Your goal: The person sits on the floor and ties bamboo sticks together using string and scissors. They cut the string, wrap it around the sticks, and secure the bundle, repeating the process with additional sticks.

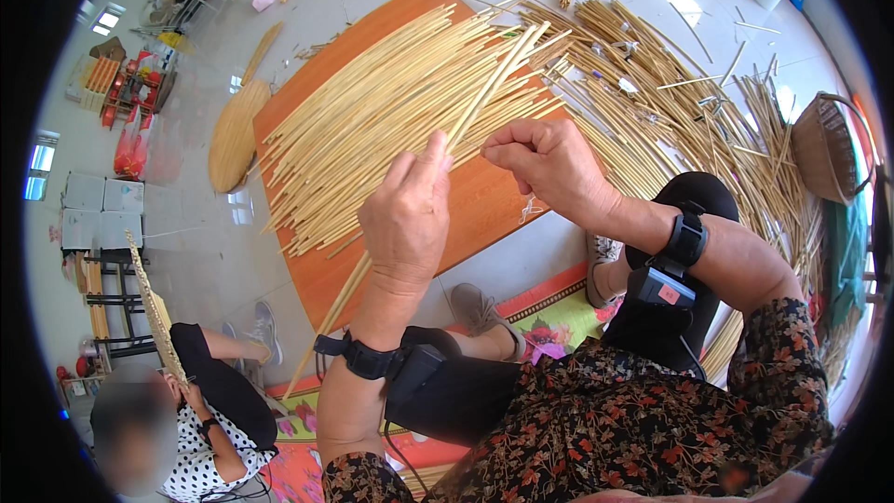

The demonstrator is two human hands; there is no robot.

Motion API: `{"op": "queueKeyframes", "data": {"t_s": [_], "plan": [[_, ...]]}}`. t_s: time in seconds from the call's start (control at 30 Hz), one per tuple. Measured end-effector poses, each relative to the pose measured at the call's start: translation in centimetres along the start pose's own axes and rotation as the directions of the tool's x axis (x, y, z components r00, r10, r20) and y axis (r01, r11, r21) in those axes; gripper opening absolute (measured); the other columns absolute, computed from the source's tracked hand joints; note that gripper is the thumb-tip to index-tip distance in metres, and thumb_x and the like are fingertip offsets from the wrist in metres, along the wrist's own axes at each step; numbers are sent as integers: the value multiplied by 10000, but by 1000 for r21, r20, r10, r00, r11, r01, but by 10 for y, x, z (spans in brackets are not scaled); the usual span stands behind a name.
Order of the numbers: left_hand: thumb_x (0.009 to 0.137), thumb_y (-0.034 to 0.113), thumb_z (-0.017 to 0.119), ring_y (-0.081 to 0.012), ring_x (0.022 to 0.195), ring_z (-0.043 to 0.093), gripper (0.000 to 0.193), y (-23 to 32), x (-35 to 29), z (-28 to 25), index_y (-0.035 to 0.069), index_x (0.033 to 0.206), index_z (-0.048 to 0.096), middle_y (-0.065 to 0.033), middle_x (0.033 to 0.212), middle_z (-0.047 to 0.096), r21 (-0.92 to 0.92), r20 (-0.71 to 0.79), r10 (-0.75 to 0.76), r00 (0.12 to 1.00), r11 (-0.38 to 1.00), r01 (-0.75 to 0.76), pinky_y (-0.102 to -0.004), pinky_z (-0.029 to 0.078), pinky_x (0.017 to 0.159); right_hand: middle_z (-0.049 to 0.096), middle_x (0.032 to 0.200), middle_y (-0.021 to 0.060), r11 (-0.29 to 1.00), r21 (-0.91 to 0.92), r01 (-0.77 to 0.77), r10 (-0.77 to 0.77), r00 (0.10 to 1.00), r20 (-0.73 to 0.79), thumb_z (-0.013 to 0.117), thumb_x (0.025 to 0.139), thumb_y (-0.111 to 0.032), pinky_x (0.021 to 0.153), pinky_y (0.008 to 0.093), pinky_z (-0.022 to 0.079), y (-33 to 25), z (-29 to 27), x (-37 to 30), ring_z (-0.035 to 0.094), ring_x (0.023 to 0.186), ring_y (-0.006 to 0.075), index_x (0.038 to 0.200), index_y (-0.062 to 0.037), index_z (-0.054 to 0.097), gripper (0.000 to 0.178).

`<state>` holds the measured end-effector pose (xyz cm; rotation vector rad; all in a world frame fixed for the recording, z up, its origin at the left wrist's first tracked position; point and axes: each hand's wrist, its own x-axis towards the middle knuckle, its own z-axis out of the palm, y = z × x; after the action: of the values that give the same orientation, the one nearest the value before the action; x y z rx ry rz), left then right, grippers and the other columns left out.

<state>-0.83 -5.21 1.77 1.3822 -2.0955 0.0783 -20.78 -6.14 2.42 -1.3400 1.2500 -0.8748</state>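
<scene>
My left hand (405, 214) is closed around a few long, pale yellow plant stalks (492, 84). They slant from the upper right, through the fist, down to the lower left past my forearm. Close by on the right, my right hand (557, 166) has thumb and fingers pinched together; whatever they hold, if anything, is too small to make out. Beneath both hands lies an orange-brown wooden board (494, 200), covered with a wide layer of similar stalks (372, 116) laid side by side. A thin white string (531, 210) rests near the board's front edge.
Loose stalks (670, 84) are heaped on the floor at right, by a wicker basket (824, 151). A round woven piece (237, 140) leans left of the board. At lower left a seated person (209, 447) holds a braided strip (154, 307). A floral mat (549, 321) lies under my feet.
</scene>
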Motion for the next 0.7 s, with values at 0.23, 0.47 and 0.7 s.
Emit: {"op": "queueKeyframes", "data": {"t_s": [0.23, 0.47, 0.7], "plan": [[956, 199, 686, -278, 677, 682, 322, -7, 3, 4, 106, 1264, 689, -79, 861, 703, -32, -21, -15, 1000, 999, 14, -377, 536, 564, 541, 597, -32, 1000, 27, -11, 10, 999, 38, 653, 989, -220, 507, 221, 448, 0, -1, 9, 518, 543, 29, 1039, -16, 734, 225], [954, 181, 688, -315, 749, 704, 176, -2, 6, 0, 85, 1094, 640, -98, 932, 726, -40, -22, -36, 999, 999, 35, -407, 551, 610, 523, 598, -38, 999, 43, 8, -10, 999, 40, 645, 998, -220, 512, 216, 438, -2, -1, 7, 503, 551, 29, 1032, -17, 726, 221], [953, 169, 687, -317, 743, 697, 127, 3, 3, 1, 79, 1036, 653, -102, 923, 717, -104, -65, -35, 997, 994, 28, -404, 546, 608, 510, 601, -45, 998, 61, -28, 26, 999, 42, 641, 1000, -210, 501, 216, 423, -4, -3, 6, 478, 543, 28, 1027, -25, 721, 204]]}}
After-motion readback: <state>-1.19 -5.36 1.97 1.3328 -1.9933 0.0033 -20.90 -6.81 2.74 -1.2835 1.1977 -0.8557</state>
